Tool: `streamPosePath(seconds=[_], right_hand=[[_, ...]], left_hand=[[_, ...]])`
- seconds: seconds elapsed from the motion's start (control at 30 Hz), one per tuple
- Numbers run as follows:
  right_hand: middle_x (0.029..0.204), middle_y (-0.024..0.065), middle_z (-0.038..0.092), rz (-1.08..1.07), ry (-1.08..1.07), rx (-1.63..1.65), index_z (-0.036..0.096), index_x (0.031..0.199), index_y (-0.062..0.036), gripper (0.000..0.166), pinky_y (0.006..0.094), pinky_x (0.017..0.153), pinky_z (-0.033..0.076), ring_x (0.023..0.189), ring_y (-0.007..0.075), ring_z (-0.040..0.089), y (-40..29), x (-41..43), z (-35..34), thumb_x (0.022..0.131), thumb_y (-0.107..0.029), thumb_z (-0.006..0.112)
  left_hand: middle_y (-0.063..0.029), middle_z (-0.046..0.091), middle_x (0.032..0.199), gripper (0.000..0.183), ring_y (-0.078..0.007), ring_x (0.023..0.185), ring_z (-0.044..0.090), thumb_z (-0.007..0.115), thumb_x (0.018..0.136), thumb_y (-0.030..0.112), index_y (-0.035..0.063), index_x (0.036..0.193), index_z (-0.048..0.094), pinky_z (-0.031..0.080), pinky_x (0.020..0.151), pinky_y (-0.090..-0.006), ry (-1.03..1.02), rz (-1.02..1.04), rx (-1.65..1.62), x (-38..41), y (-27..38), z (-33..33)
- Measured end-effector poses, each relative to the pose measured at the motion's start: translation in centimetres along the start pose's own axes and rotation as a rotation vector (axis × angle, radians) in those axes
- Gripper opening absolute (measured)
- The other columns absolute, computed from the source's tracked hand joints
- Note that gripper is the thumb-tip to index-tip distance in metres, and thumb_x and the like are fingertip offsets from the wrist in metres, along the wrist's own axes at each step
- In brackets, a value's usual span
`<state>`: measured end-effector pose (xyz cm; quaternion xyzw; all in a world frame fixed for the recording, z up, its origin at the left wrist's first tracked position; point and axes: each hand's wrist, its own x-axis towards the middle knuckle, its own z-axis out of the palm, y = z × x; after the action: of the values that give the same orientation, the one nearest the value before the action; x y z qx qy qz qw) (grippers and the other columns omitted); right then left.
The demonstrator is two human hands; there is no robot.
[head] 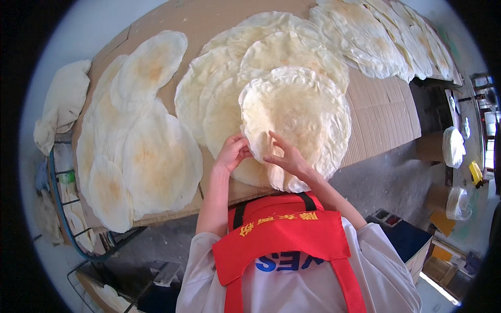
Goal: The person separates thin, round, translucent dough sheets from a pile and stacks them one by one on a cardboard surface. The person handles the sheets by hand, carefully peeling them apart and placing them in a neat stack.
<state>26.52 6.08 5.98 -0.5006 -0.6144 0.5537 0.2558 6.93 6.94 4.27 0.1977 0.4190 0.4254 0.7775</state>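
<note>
Thin round flatbreads lie in overlapping groups on a cardboard-covered table. The topmost flatbread (297, 105) of the middle pile is pale with a rippled rim, and its near edge bends down beside the table's front. My left hand (235, 152) pinches this flatbread's left edge between thumb and fingers. Over its lower part is my right hand (287, 154), thumb and fingers apart; whether it touches the bread is hard to tell. More flatbreads (219, 90) lie beneath and behind the top one.
Browned flatbreads (160, 156) overlap on the left, and further stacks (364, 39) lie at the back right. A bundled cloth (66, 98) sits past the left edge, above a blue metal frame (58, 199). To the right, bare cardboard (383, 109) shows; a dark-topped box (403, 238) stands lower right.
</note>
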Motion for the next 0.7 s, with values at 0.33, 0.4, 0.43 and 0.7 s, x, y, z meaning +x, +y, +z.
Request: streamPosePath(seconds=[0.33,0.4,0.43,0.7], right_hand=[[0.075,0.0154,0.060,0.115,0.384,-0.232,0.058,0.093,-0.0012,0.019,0.0319,0.063,0.045,0.070,0.0248,0.059,-2.0,0.7,-1.7,0.078,-0.013,0.053],[0.069,0.0088,0.059,0.195,0.449,-0.148,0.060,0.084,-0.0001,0.015,0.0272,0.057,0.042,0.063,0.0162,0.054,-0.4,0.8,-5.5,0.080,-0.013,0.052],[0.066,0.0055,0.058,0.217,0.474,-0.099,0.061,0.080,0.0005,0.016,0.0248,0.054,0.041,0.060,0.0120,0.052,0.3,0.7,-6.9,0.081,-0.012,0.051],[0.065,0.0155,0.057,0.170,0.396,-0.253,0.059,0.076,-0.0001,0.019,0.0333,0.057,0.042,0.060,0.0248,0.055,0.6,1.9,-6.7,0.078,-0.017,0.050]], left_hand=[[-0.0059,0.061,0.077,0.016,-0.0114,0.063,0.058,0.048,0.078,0.001,-0.0022,0.089,0.059,0.050,0.058,-0.0238,0.145,0.218,0.404,1.0,0.1,5.6],[-0.0058,0.061,0.076,0.016,-0.0112,0.061,0.058,0.049,0.077,0.001,-0.0017,0.088,0.059,0.050,0.058,-0.0233,0.250,0.245,0.324,0.2,-0.4,4.0],[-0.0062,0.061,0.076,0.016,-0.0112,0.061,0.058,0.049,0.077,0.001,-0.0017,0.088,0.059,0.050,0.056,-0.0235,0.279,0.199,0.303,-0.1,-0.5,3.0],[-0.0112,0.053,0.105,0.048,-0.0235,0.088,0.052,0.060,0.072,0.014,0.0000,0.116,0.044,0.044,0.074,-0.0328,0.651,0.400,1.229,0.0,3.7,3.3]])
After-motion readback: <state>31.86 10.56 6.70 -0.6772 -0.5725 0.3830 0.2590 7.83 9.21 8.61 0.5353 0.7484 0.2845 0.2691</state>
